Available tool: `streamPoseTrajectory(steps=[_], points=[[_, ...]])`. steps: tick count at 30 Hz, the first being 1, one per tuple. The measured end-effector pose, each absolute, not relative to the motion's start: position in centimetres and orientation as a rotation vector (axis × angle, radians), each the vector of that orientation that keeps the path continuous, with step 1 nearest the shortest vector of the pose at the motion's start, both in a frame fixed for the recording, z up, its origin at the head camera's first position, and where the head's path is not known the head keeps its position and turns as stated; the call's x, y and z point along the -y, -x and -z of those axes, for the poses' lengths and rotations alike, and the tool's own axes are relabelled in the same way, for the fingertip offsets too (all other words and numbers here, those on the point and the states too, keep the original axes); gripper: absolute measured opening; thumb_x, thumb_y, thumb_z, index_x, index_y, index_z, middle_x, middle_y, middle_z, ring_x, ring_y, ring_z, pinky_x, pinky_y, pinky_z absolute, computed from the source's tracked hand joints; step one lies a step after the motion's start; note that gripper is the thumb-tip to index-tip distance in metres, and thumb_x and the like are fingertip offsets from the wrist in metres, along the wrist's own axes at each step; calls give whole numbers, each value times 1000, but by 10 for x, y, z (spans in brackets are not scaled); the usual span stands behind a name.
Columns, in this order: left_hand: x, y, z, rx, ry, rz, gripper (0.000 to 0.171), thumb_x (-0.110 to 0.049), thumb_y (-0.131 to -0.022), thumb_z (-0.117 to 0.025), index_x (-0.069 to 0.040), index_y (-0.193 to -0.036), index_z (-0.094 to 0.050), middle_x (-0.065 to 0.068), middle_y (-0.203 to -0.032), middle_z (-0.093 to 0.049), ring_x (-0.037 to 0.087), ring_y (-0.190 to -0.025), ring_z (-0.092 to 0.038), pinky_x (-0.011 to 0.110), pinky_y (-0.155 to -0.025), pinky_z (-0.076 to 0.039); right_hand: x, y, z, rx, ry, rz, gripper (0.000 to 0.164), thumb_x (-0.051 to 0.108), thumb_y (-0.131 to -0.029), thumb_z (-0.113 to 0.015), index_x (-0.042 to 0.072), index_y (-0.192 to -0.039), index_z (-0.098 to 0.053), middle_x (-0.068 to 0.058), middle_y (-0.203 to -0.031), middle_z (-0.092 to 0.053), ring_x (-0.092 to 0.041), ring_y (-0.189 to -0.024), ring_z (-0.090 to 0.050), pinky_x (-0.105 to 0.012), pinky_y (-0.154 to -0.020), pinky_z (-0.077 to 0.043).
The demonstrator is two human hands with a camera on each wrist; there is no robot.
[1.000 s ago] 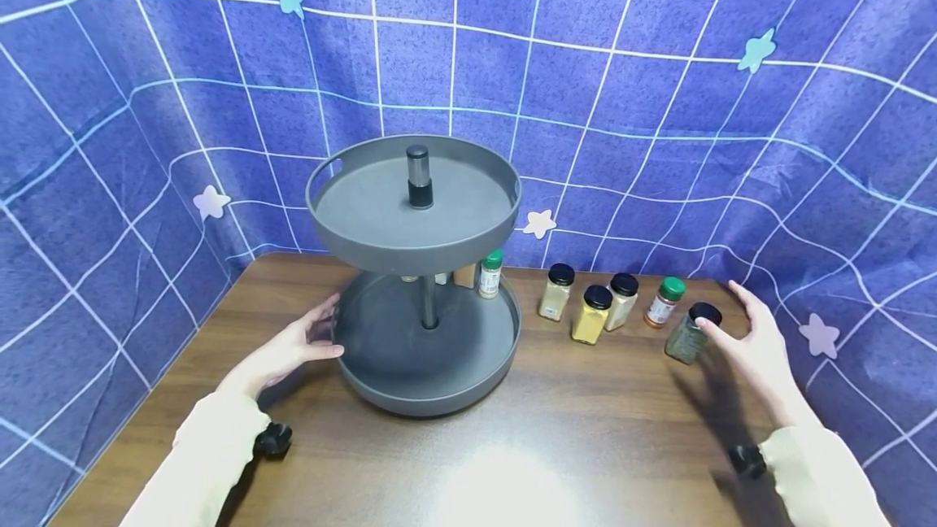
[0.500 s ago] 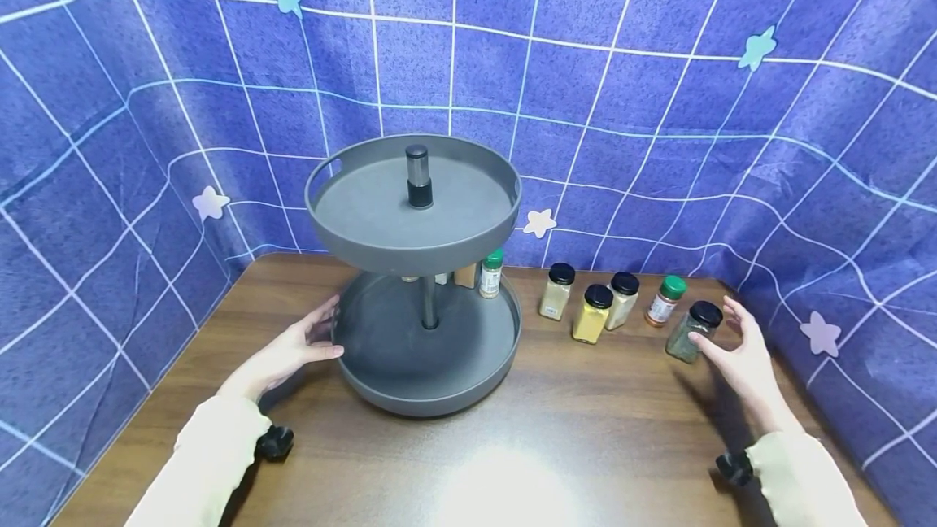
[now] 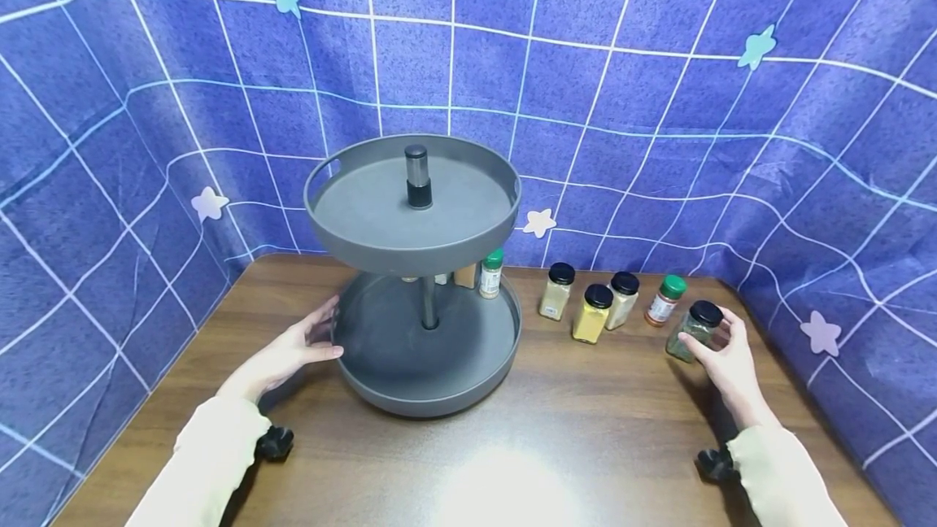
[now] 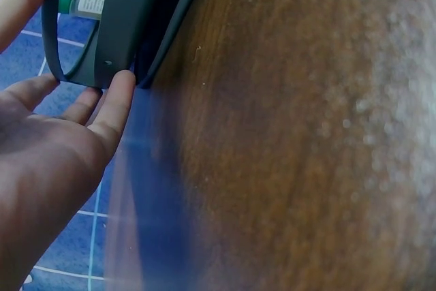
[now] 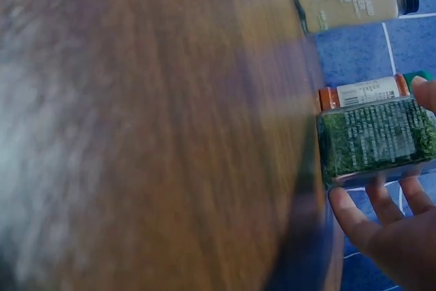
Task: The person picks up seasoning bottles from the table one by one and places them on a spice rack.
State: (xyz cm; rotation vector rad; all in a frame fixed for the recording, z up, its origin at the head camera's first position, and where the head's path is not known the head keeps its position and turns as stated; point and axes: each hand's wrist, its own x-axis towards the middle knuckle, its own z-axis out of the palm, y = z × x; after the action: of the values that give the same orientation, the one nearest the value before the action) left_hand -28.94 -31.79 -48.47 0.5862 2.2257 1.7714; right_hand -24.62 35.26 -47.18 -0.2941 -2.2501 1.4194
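Observation:
A grey two-tier turntable [image 3: 428, 401] stands left of centre in the head view. My left hand [image 3: 289, 356] rests against its lower tray's left side, thumb toward the front and fingers spread along the outer wall. In the left wrist view its fingertips touch the tray [image 4: 126, 25] close to a cut-out handle. On the right, my right hand [image 3: 728, 364] holds a square glass jar of dried green herbs [image 5: 371, 138] with a black lid, thumb on one side and fingers on the other. The jar stands upright on the table beside a green-capped spice jar [image 3: 661, 307].
Left of the herb jar stand several black-lidded jars, among them a yellow spice jar [image 3: 589, 322] and a pale powder jar [image 3: 555, 299]. A green-capped bottle [image 3: 490, 279] and other containers sit at the back of the lower tray. A blue curtain [image 3: 586, 104] borders the wooden table [image 3: 571, 397].
My right hand has moved left and closed in around the herb jar, its thumb lower on the near side. The left hand and turntable stay put.

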Motion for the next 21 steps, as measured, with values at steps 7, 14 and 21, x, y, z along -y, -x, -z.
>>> streamPoseTrajectory(steps=[7, 14, 21], points=[[316, 288, 482, -2237, -595, -1774, 91, -3, -85, -66, -12, -153, -6, 26, -155, -6, 48, -136, -16, 13, -91, -41, -352, 249, 472, 2202, 373, -1442, 60, 9, -79, -74, 18, -127, -38, 10, -106, -43, 4, -85, -48, -5, -74, -39], [318, 288, 482, -2237, -591, -1771, 91, -3, -86, -66, -11, -153, -6, 25, -155, -5, 47, -137, -16, 13, -91, -41, -352, 252, 473, 2218, 397, -1434, 58, 12, -79, -75, 15, -126, -41, 14, -105, -45, 4, -87, -47, -8, -75, -38], [317, 287, 481, -2232, -597, -1765, 90, -3, -86, -65, -11, -153, -5, 26, -155, -5, 49, -136, -16, 14, -91, -41, -353, 254, 477, 2197, 370, -1438, 56, 8, -79, -75, 17, -124, -44, 18, -103, -46, 3, -90, -48, -9, -77, -38]])
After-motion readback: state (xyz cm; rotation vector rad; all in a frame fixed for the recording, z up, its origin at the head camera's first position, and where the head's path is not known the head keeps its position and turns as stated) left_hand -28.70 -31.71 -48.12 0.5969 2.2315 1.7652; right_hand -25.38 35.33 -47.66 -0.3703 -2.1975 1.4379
